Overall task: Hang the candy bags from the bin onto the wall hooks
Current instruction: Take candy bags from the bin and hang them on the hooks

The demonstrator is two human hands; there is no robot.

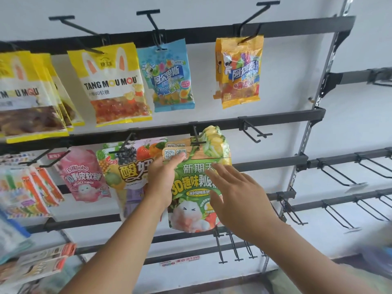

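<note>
1. Your left hand (163, 179) grips the green candy bag (191, 183) by its left edge. The thumb lies across the front near the top-left corner, and the other fingers are hidden behind the pack.
2. Your right hand (237, 196) is spread flat, fingers straight and apart, in front of the bag's right half. It holds nothing. Can't tell if the fingertips actually touch the foil.
3. The green candy bag is up at the second rail (286, 116) from the top, roughly upright. Its top edge sits right at the tip of a black hook (196, 141). Can't tell whether the hang hole is over the prong.
4. A second green bag (214, 141) with the same print sits directly behind it at that hook. Its top sticks out above and to the right.
5. Just left, partly covered by your left wrist, is a fruit-print bag (131, 164). A pink bag (82, 175) hangs farther left on the same rail.
6. On the top rail a yellow rabbit-ear bag (112, 85), a blue bag (167, 77) and an orange bag (239, 71) hang side by side, each on its own hook. More yellow bags are stacked at the far left.
7. A double-prong hook (254, 132) sticks out of the second rail just right of the green bags, not touching them.
8. More black hooks line the lower rails at right. The bottom corners are too blurred to read.
</note>
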